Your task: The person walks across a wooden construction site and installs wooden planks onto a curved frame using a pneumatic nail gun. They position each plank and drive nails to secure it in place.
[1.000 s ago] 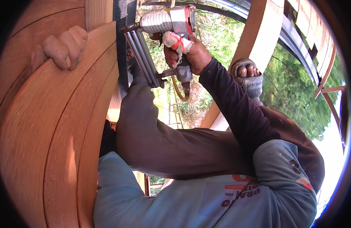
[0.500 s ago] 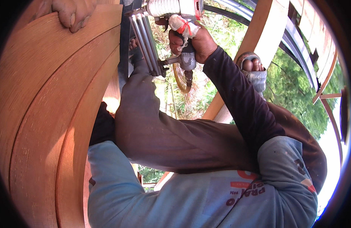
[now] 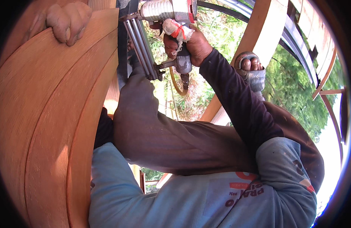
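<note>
My right hand (image 3: 198,43) is closed round the grip of a pneumatic nail gun (image 3: 166,11), a grey metal tool with a slanted magazine and a hose at the base of the handle. A white rag tied with a red strip is wrapped on it near my thumb. The gun's nose end is beside a dark metal bar, close to the boards. At the upper left, my left hand (image 3: 69,22) has its fingers curled over the edge of a reddish-brown wooden board (image 3: 50,83). My left forearm passes behind the boards, mostly hidden.
Several overlapping boards fill the left side. A dark upright metal bar (image 3: 122,49) runs along their far end. A thick wooden beam (image 3: 261,30) slants behind my sandalled foot (image 3: 251,68). Curved metal rails (image 3: 297,45) and greenery lie beyond. A yellowish hose (image 3: 173,81) hangs from the gun.
The board and my left hand on it appear slightly lower in the picture. My right hand and the nail gun have shifted a little to the left. Both grips are unchanged.
</note>
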`<action>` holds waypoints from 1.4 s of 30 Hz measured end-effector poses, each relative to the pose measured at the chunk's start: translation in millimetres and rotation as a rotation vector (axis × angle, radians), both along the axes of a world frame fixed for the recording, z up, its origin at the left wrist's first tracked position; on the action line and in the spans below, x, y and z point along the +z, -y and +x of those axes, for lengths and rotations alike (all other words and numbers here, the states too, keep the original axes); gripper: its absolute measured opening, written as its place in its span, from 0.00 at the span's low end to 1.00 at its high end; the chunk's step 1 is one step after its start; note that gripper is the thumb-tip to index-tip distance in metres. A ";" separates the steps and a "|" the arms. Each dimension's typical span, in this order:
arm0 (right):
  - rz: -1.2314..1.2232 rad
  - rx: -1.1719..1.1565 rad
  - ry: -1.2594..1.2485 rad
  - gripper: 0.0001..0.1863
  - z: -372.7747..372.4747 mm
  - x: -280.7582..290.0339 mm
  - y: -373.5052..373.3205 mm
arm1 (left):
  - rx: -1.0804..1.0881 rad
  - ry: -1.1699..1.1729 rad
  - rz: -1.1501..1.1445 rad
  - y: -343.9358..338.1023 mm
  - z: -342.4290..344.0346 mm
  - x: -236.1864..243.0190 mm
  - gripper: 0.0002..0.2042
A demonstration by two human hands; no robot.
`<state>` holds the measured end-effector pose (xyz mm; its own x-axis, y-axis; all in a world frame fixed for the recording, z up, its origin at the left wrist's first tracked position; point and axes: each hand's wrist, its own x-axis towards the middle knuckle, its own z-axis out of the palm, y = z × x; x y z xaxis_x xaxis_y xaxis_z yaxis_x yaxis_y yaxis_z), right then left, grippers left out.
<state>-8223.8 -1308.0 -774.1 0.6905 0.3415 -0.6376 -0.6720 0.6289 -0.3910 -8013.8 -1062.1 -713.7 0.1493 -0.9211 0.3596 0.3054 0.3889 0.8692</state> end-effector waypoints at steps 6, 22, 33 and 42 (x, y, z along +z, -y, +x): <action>0.034 -0.031 -0.054 0.14 -2.0 -4.6 -8.6 | 0.019 0.025 0.015 -3.5 2.3 -6.8 0.19; -0.004 0.023 -0.105 0.22 -3.4 -12.6 -26.3 | -0.188 0.059 -0.091 3.1 14.2 -13.5 0.20; 0.171 0.002 -0.138 0.25 -7.3 -23.4 -29.0 | -0.135 0.067 0.000 4.9 13.6 -7.7 0.21; 0.197 -0.018 -0.125 0.26 -9.9 -25.1 -29.1 | 0.034 0.025 0.043 3.5 2.6 -8.8 0.28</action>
<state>-8233.7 -1279.0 -799.2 0.6174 0.4561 -0.6410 -0.6955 0.6971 -0.1739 -8011.2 -1065.6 -722.5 0.1717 -0.9303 0.3240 0.2704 0.3608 0.8926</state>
